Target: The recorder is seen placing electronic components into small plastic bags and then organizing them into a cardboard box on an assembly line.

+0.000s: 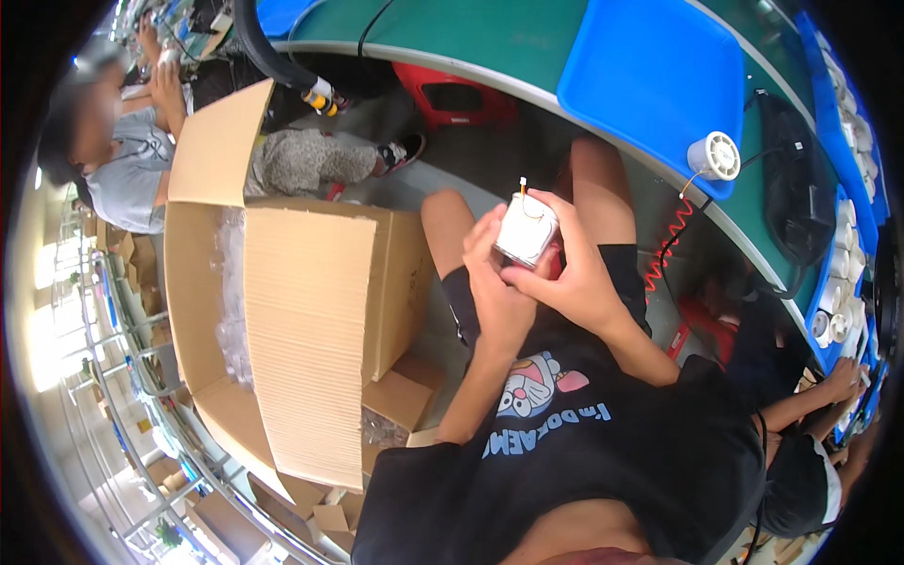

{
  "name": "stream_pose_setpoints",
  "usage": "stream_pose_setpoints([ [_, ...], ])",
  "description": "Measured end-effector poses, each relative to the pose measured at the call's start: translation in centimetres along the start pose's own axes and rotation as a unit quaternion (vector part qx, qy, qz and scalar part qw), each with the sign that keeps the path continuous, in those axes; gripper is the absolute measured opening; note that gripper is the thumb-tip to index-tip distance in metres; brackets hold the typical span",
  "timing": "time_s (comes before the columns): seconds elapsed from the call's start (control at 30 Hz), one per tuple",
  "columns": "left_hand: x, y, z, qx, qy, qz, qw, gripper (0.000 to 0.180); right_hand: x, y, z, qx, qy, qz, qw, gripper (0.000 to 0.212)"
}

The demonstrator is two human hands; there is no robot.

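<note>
Above my lap, both of my hands grip a small white block [527, 229] with rounded corners. Thin coloured wires rise from its upper end to a tiny white plug [523, 182]. My left hand [492, 268] is closed along the block's left side and lower end. My right hand [576, 252] wraps its right side, with the thumb across the bottom. The block's underside and some fingertips are hidden.
A large open cardboard box [306, 330] with clear plastic inside stands at my left. Ahead, a green bench [471, 30] carries a blue tray [650, 80], a round white fan-like part [714, 155] and a black pouch [793, 179]. A red coiled cord [670, 243] hangs below. Co-workers sit left and right.
</note>
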State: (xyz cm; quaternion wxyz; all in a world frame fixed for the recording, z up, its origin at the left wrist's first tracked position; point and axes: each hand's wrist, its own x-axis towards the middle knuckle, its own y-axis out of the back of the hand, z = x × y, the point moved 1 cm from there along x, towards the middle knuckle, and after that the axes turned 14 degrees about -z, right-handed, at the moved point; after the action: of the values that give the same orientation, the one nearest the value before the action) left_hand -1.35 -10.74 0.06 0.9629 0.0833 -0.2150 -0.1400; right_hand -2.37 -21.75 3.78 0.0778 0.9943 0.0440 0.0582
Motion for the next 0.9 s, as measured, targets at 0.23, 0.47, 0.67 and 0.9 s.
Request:
stream_pose_setpoints([
  [0.23,1.5,0.6,-0.2,-0.021,0.063,0.067,0.996,0.067,3.1,-0.6,0.7,-0.007,0.031,-0.012,0.999,0.056],
  [0.47,11.2,-2.2,5.5,-0.06,0.006,-0.025,0.998,0.064,5.7,8.8,-7.1,-0.048,0.043,-0.028,0.998,0.066],
  [0.67,17.9,-6.4,7.9,-0.109,-0.082,-0.148,0.98,0.078,9.9,20.6,-9.0,-0.07,0.083,0.023,0.994,0.053],
  [0.9,13.2,-3.5,2.1,-0.185,0.065,-0.191,0.962,0.025,16.2,40.4,3.1,-0.391,-0.144,0.208,0.885,0.075],
])
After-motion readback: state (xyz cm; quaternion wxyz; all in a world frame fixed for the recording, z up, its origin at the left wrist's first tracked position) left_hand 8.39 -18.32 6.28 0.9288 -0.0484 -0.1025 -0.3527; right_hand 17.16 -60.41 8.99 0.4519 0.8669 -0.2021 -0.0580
